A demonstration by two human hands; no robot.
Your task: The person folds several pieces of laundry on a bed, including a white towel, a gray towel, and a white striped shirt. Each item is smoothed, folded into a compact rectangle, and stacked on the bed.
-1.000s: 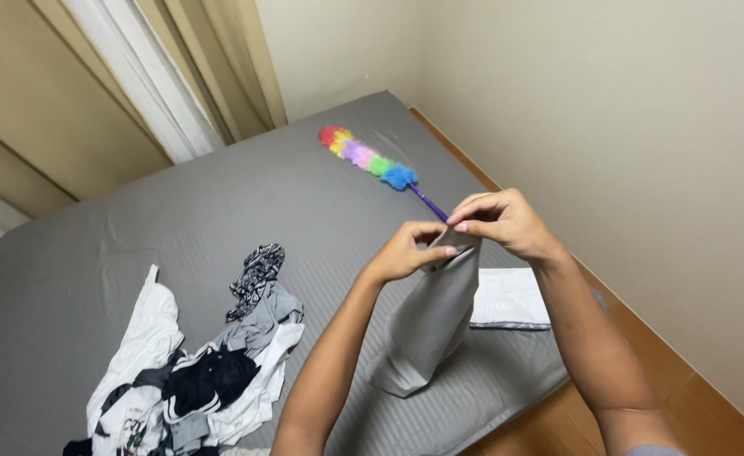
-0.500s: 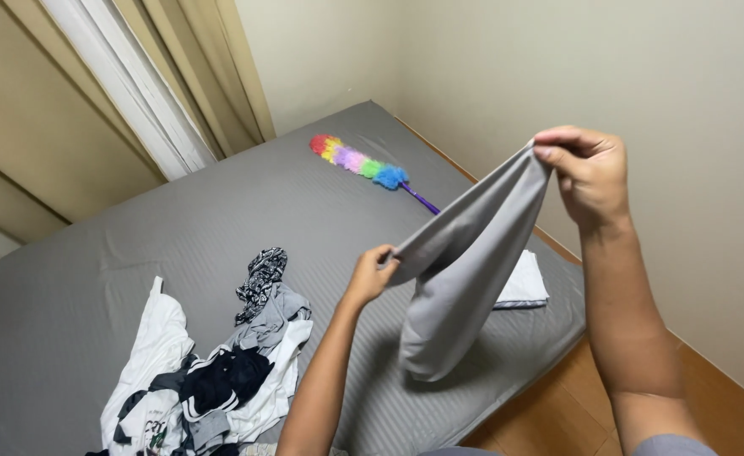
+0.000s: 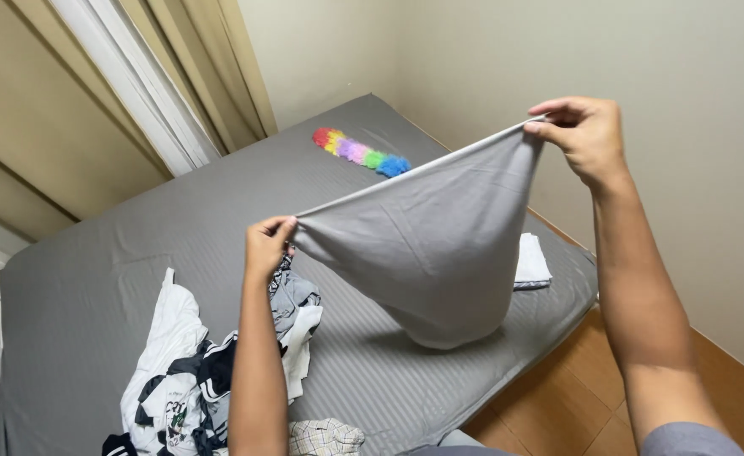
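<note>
The left hand (image 3: 269,243) pinched one corner of a grey cloth (image 3: 427,245) and the right hand (image 3: 581,135) gripped the other, higher up, so it hung stretched between them above the grey bed (image 3: 93,279). A clothes pile (image 3: 211,371) lay below the left hand, a rainbow duster (image 3: 359,152) beyond both.

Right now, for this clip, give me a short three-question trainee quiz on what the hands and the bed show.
1. True or false: the grey cloth is stretched between the left hand and the right hand.
2. Which hand is higher?
3. What lies at the bed's far end? A) rainbow duster B) pillow C) shoe

Key: 1 true; 2 the right hand; 3 A.
</note>
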